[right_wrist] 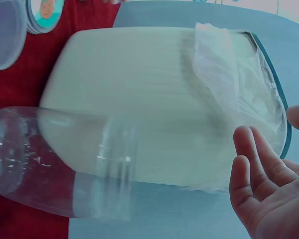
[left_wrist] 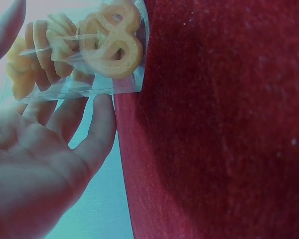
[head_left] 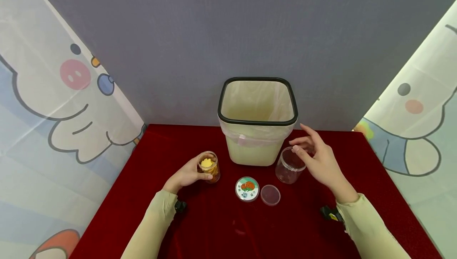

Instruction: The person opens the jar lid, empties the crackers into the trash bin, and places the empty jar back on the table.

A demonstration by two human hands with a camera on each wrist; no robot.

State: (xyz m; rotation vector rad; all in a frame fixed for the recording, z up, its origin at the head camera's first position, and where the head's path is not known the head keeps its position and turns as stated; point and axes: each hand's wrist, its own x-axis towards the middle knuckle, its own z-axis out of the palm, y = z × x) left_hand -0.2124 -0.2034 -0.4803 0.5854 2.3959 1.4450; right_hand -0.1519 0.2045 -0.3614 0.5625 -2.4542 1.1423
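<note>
At the left, a small clear jar of cookies [head_left: 213, 167] stands on the red cloth, and my left hand [head_left: 187, 175] grips its side with the thumb in front. The left wrist view shows pretzel-shaped and swirled cookies [left_wrist: 112, 42] through the jar wall. My right hand [head_left: 319, 162] hovers by the rim of a clear wide jar [head_left: 288, 171]. In the right wrist view, its loosely bent fingers [right_wrist: 261, 174] are apart from that jar, which looks empty. Between the jars lie a round lid with a printed label [head_left: 247, 189] and a plain translucent lid [head_left: 270, 195].
Behind the jars stands a pale trash bin [head_left: 250, 148] with a black rim and a thin plastic liner. The red cloth [head_left: 228, 227] covers the table. A grey wall [head_left: 228, 33] rises behind, with cartoon-printed sheets [head_left: 53, 92] on both sides.
</note>
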